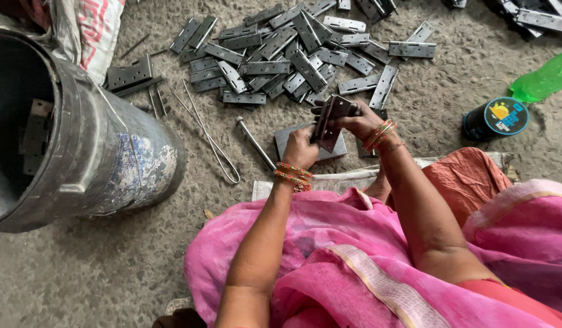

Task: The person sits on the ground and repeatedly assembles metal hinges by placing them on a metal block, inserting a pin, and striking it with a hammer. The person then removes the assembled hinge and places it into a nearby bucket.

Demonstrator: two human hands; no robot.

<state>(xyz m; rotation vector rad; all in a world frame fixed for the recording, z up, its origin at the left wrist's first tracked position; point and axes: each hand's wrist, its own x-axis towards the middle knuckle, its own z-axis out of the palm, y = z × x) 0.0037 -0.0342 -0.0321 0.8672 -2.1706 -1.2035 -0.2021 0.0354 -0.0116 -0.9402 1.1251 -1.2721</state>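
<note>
I hold a grey metal hinge upright between both hands over a flat metal block on the floor. My left hand grips its lower end. My right hand closes on its upper end. Both wrists wear coloured bangles. Just beyond the hands lies a heap of loose hinge leaves. A steel rod lies left of the block.
A large dark drum lies on its side at the left, with metal pieces inside. Bent wire pins lie beside it. A round dark tin and a green plastic bottle sit at the right. Pink cloth covers my lap.
</note>
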